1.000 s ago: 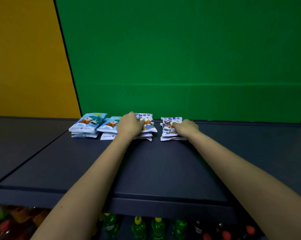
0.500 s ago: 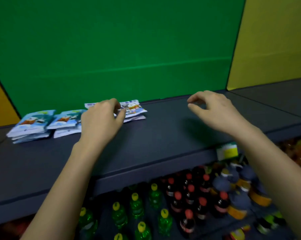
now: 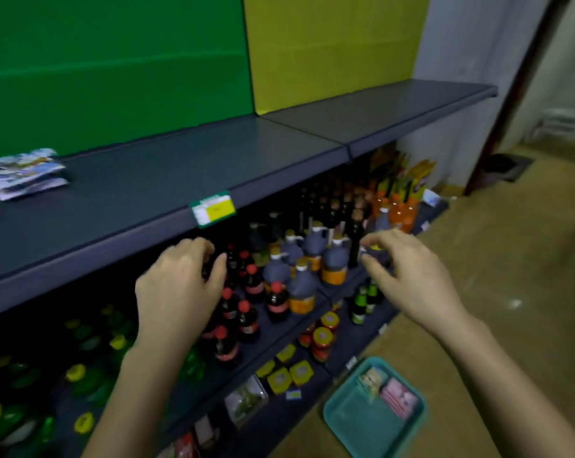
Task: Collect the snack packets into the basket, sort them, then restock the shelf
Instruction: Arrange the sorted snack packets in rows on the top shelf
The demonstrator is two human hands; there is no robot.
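Shelf [image 3: 147, 180]: dark top board; packet stack [image 3: 26, 173] at upper left, well apart from both hands.
Basket [image 3: 332, 414]: teal, lower right, on the floor.
Right hand [image 3: 408, 276]: nearer the basket; fingers loosely curled, empty.
Left hand [image 3: 177, 289]: mid-frame; fingers relaxed, empty.
Basket packets [image 3: 392, 395]: below and right of the fingers; long axis too blurred to tell.
Next reach (judged): down-right, right hand leading.

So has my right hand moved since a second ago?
Yes. The right hand has come back off the top shelf towards you and now hovers below its front edge, before the bottles, holding nothing.
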